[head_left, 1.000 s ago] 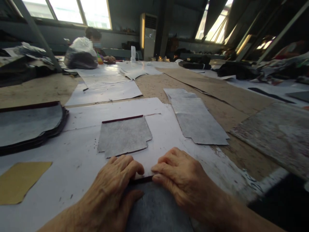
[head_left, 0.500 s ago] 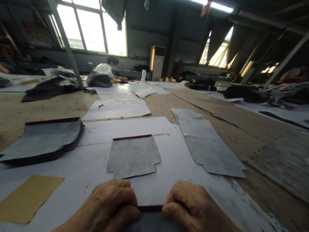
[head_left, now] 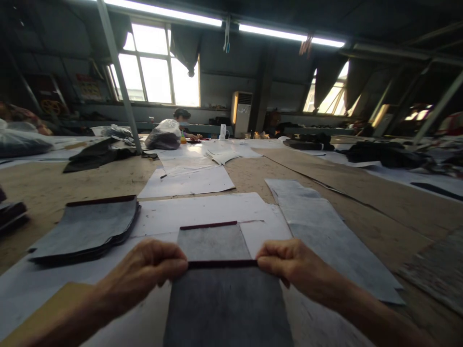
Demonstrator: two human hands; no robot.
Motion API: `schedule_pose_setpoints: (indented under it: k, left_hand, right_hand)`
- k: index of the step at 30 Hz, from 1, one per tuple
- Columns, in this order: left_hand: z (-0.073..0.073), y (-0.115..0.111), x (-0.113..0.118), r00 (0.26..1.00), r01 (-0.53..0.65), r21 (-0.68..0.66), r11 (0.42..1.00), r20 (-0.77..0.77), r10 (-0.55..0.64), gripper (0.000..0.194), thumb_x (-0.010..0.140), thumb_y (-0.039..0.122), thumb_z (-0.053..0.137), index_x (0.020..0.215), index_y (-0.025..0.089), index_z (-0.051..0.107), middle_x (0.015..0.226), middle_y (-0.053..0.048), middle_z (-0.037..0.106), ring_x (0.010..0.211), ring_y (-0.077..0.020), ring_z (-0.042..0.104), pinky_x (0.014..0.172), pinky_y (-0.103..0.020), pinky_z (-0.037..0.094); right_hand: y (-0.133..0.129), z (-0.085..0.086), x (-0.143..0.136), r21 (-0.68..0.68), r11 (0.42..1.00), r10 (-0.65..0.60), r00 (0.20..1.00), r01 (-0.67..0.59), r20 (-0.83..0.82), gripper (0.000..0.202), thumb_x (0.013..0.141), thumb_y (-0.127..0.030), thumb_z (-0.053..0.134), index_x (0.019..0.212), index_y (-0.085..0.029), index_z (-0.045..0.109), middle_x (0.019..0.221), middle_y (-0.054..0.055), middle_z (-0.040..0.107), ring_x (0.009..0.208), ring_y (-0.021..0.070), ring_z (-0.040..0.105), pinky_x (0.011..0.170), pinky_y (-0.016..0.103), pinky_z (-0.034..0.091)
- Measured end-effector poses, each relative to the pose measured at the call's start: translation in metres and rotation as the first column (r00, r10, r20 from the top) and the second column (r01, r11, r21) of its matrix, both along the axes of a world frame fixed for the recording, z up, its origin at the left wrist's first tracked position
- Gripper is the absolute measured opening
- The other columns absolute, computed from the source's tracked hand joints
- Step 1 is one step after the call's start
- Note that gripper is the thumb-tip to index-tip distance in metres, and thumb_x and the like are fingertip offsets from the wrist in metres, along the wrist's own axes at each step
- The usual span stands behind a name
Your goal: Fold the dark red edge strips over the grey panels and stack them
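Note:
Between my hands hangs a grey fabric panel (head_left: 227, 303) with a dark red strip folded along its top edge. My left hand (head_left: 159, 262) pinches the panel's left top corner, and my right hand (head_left: 284, 260) pinches the right one. Just beyond it, a similar grey piece (head_left: 213, 243) with a dark red edge lies flat on white paper; its near part is hidden behind the held panel. To the left rests a stack of grey panels (head_left: 94, 226), also edged in dark red.
A long grey cut piece (head_left: 321, 231) lies at the right, and a tan card (head_left: 47, 308) at the near left, partly behind my left arm. White sheets (head_left: 188, 180), a plastic bag (head_left: 164, 135) and a metal post (head_left: 121, 82) stand farther back. Another person sits at the far side.
My hands have risen and moved forward, spreading apart along the strip, so much more of the held panel shows. It now covers the near part of the flat piece. The view has tilted up.

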State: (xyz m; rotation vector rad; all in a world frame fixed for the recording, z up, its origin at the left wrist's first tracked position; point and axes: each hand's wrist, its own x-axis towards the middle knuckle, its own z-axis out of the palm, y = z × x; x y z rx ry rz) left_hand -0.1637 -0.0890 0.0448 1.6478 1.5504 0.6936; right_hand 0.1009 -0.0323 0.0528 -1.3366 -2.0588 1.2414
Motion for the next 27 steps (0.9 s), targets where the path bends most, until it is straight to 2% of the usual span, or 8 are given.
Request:
schedule_pose_setpoints:
  k: [2, 4, 8, 12, 15, 21, 27]
  left_hand:
    - [0.009, 0.021, -0.01, 0.997, -0.043, -0.008, 0.999, 0.058, 0.043, 0.03, 0.068, 0.042, 0.053, 0.059, 0.015, 0.059, 0.048, 0.003, 0.041, 0.047, -0.0091, 0.034, 0.047, -0.021, 0.028]
    - [0.012, 0.042, -0.018, 0.994, -0.105, 0.027, 0.994, 0.025, 0.104, 0.029, 0.066, 0.042, 0.054, 0.058, 0.015, 0.06, 0.047, 0.003, 0.042, 0.046, -0.0094, 0.034, 0.047, -0.021, 0.027]
    - [-0.002, 0.07, -0.022, 0.968, -0.211, 0.141, 0.967, -0.107, 0.227, 0.023, 0.063, 0.037, 0.056, 0.06, 0.016, 0.066, 0.049, 0.001, 0.052, 0.054, -0.0145, 0.046, 0.052, -0.023, 0.03]
    - [-0.022, 0.07, -0.016, 0.93, -0.268, 0.243, 0.932, -0.189, 0.316, 0.021, 0.066, 0.034, 0.054, 0.065, 0.018, 0.069, 0.061, -0.001, 0.063, 0.068, -0.0198, 0.055, 0.063, -0.026, 0.034]
    - [-0.03, 0.065, -0.013, 0.911, -0.303, 0.276, 0.912, -0.196, 0.362, 0.024, 0.07, 0.034, 0.05, 0.071, 0.019, 0.069, 0.063, -0.001, 0.064, 0.07, -0.0205, 0.058, 0.063, -0.026, 0.036]
    - [-0.036, 0.067, -0.012, 0.898, -0.316, 0.33, 0.89, -0.198, 0.392, 0.024, 0.072, 0.033, 0.049, 0.075, 0.019, 0.069, 0.073, -0.001, 0.068, 0.076, -0.02, 0.061, 0.069, -0.026, 0.041]
    - [-0.05, 0.074, -0.012, 0.832, -0.346, 0.414, 0.842, -0.28, 0.48, 0.024, 0.073, 0.032, 0.048, 0.075, 0.021, 0.069, 0.079, -0.001, 0.068, 0.077, -0.0189, 0.06, 0.073, -0.027, 0.042]
  right_hand:
    - [0.023, 0.007, -0.01, -0.007, 1.0, 0.021, 0.999, -0.021, -0.042, 0.02, 0.072, -0.033, 0.052, 0.067, -0.015, 0.058, 0.055, -0.004, 0.045, 0.048, 0.0069, 0.038, 0.046, 0.02, 0.031]
    - [0.045, 0.006, -0.023, 0.04, 0.999, -0.002, 0.999, 0.004, -0.043, 0.019, 0.074, -0.032, 0.053, 0.068, -0.014, 0.057, 0.056, -0.004, 0.047, 0.048, 0.0068, 0.04, 0.047, 0.02, 0.034]
    - [0.075, -0.012, -0.048, 0.201, 0.976, -0.101, 0.993, 0.087, 0.062, 0.02, 0.082, -0.03, 0.054, 0.071, -0.013, 0.056, 0.061, -0.003, 0.051, 0.055, 0.0085, 0.049, 0.054, 0.022, 0.041]
    - [0.079, -0.032, -0.059, 0.361, 0.927, -0.189, 0.961, 0.106, 0.202, 0.021, 0.085, -0.034, 0.053, 0.08, -0.014, 0.058, 0.08, 0.0, 0.059, 0.072, 0.0124, 0.056, 0.069, 0.031, 0.046]
    - [0.078, -0.038, -0.059, 0.438, 0.893, -0.234, 0.934, 0.098, 0.269, 0.021, 0.086, -0.033, 0.052, 0.084, -0.014, 0.059, 0.083, 0.002, 0.06, 0.076, 0.0133, 0.057, 0.074, 0.034, 0.046]
    - [0.08, -0.041, -0.057, 0.522, 0.852, -0.234, 0.916, 0.031, 0.327, 0.021, 0.088, -0.032, 0.05, 0.085, -0.014, 0.06, 0.082, 0.001, 0.061, 0.077, 0.0135, 0.058, 0.075, 0.034, 0.047]
    - [0.085, -0.046, -0.06, 0.557, 0.831, -0.258, 0.895, 0.013, 0.365, 0.02, 0.088, -0.032, 0.05, 0.087, -0.014, 0.059, 0.085, 0.002, 0.061, 0.081, 0.0145, 0.058, 0.077, 0.036, 0.047]
